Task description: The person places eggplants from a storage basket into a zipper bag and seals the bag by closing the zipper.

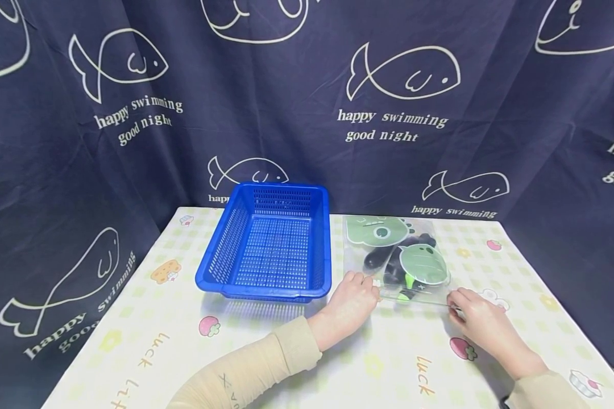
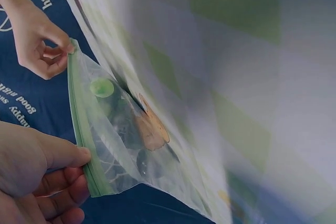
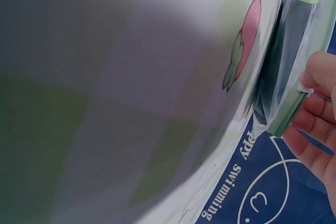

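A clear zip bag (image 1: 368, 258) with green cartoon prints lies on the table to the right of the basket. Inside it are several dark, glossy, eggplant-like things (image 1: 395, 267) with bright green ends. My left hand (image 1: 349, 307) pinches the left end of the bag's zip edge, thumb on top in the left wrist view. At the other end my right hand (image 1: 478, 321) pinches the green zip strip (image 3: 290, 113), and a small white piece (image 3: 304, 88) shows under its thumb. The zip edge is stretched between both hands and faces me.
A blue perforated basket (image 1: 325, 250) stands left of the bag, close to my left forearm. A pale checked tablecloth (image 1: 194, 352) with printed fruit and cakes covers the table. Behind it hangs a dark blue curtain (image 1: 297, 113) with fish prints.
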Tool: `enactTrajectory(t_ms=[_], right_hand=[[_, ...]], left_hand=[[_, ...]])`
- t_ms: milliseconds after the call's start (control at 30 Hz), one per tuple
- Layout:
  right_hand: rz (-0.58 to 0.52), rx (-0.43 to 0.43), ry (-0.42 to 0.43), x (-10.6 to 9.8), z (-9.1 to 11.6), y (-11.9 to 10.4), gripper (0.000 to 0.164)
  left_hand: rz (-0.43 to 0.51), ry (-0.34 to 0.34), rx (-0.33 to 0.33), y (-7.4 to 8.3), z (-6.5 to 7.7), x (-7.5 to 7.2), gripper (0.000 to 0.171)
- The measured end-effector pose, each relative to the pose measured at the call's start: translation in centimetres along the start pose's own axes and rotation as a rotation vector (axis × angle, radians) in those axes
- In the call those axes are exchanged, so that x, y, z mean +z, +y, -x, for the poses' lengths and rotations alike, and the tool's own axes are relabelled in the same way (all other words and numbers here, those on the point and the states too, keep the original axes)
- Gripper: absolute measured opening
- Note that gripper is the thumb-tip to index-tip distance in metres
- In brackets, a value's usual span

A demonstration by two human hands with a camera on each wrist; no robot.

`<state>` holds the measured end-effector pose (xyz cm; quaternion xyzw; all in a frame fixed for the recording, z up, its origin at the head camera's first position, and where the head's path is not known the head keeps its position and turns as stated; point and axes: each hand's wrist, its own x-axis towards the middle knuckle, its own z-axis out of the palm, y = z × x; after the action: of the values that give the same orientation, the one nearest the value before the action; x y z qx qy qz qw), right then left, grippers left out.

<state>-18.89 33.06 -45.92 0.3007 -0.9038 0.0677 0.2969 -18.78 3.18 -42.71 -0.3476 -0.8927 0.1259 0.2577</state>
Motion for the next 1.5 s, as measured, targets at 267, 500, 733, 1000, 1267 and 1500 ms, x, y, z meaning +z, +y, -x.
enactTrajectory(t_ms=[267,500,733,1000,1267,1500], right_hand=[[-0.002,0.002,-0.008,-0.1,0.4,0.5,0.012],[-0.001,-0.001,-0.008,-0.2,0.7,1.0,0.023],[-0.001,0.019,-0.031,-0.6,1.1,1.5,0.015],[0.010,0.019,-0.028,-0.7,1.3,1.6,0.018],[-0.003,-0.044,-0.025,-1.1,1.5,2.1,0.006],[0.002,-0.061,-0.050,-2.0,0.4,1.3,0.023]], left_hand=[[0.002,-0.008,-0.001,0.0,-0.1,0.0,0.011],[-0.002,-0.012,0.000,0.1,0.0,0.1,0.011],[0.000,0.033,0.000,0.0,0.0,0.2,0.009],[0.005,0.024,0.006,0.0,0.1,0.4,0.010],[0.014,-0.018,0.020,0.4,0.3,0.4,0.012],[0.058,-0.046,0.039,0.6,0.6,0.3,0.014]])
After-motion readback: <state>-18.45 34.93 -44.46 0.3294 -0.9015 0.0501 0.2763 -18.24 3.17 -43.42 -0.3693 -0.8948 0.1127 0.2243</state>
